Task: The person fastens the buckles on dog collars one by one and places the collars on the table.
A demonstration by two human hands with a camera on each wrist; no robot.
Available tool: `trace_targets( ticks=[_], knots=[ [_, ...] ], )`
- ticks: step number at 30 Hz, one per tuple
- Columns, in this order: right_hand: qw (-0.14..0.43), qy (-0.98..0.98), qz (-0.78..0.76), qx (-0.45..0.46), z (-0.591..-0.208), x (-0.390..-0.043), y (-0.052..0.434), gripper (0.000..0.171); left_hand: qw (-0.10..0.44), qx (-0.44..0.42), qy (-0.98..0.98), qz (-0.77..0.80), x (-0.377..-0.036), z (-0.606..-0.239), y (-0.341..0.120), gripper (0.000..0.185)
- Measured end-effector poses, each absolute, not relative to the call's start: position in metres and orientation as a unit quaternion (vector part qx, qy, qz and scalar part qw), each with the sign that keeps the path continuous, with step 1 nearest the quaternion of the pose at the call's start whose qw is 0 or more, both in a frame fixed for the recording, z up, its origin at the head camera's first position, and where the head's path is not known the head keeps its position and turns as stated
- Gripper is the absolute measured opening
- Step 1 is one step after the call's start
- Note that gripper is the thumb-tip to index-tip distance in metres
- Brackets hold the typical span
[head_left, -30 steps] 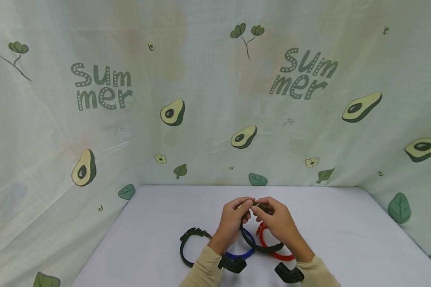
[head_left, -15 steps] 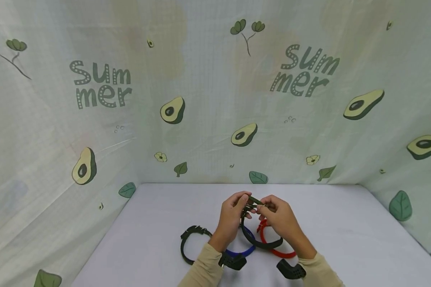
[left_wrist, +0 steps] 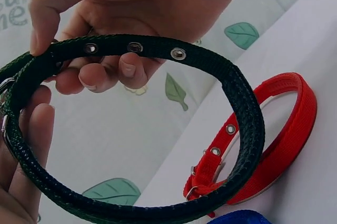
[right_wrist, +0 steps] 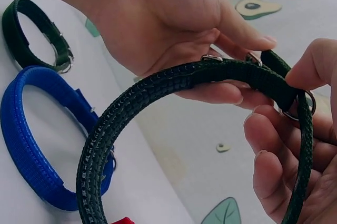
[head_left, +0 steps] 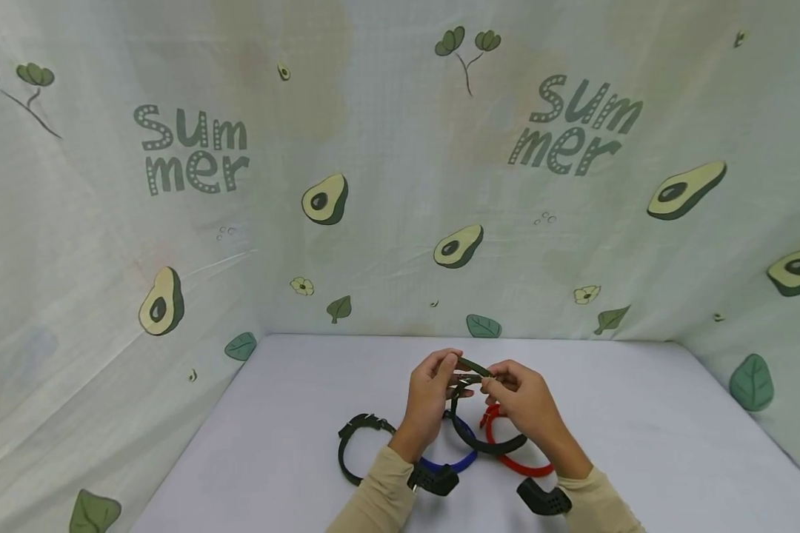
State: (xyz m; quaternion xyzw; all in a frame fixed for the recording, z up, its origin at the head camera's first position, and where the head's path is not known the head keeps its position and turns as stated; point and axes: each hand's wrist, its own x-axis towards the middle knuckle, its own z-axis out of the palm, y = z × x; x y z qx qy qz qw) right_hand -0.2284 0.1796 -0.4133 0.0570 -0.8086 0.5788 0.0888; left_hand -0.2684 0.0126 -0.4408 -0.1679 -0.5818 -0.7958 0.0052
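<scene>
A dark green collar (left_wrist: 247, 113) with metal eyelets, a buckle and a ring hangs as a loop between both hands, above the table. My left hand (head_left: 428, 396) holds it near the buckle, thumb on top and fingers beneath; a strap end sticks up beside that thumb in the right wrist view. My right hand (head_left: 527, 396) pinches the strap close by, thumb beside the ring (right_wrist: 308, 105). Beneath the loop lie a blue collar (right_wrist: 31, 145) and a red collar (left_wrist: 295, 124), both buckled into rings. Another dark green collar (head_left: 342, 455) lies left of my left forearm.
The white table (head_left: 287, 400) carries the collars. A pale cloth (head_left: 373, 281) printed with avocados and leaves stands behind and at the sides. Black devices (head_left: 433, 480) sit at both wrists.
Both hands have drawn apart slightly, and the strap end now shows as an arched piece between them. The collar stays held in both. The head view has tilted down a little.
</scene>
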Motion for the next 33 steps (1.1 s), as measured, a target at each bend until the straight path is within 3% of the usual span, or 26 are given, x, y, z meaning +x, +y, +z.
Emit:
trace_targets(
  ticks=[18,26,33],
  knots=[
    [0.094,-0.821,0.558,0.076,-0.415,-0.231,0.189,0.016,0.023,-0.149,-0.541,-0.827,-0.268,-0.442,0.016,0.035],
    [0.099,-0.795,0.595,0.063,-0.417,-0.23,0.189,0.015,-0.015,-0.155,-0.535,-0.83,-0.269,-0.442,0.014,0.039],
    [0.151,-0.754,0.639,0.038,-0.423,-0.231,0.181,0.022,-0.051,-0.164,-0.593,-0.787,-0.264,-0.445,0.019,0.036]
  ],
)
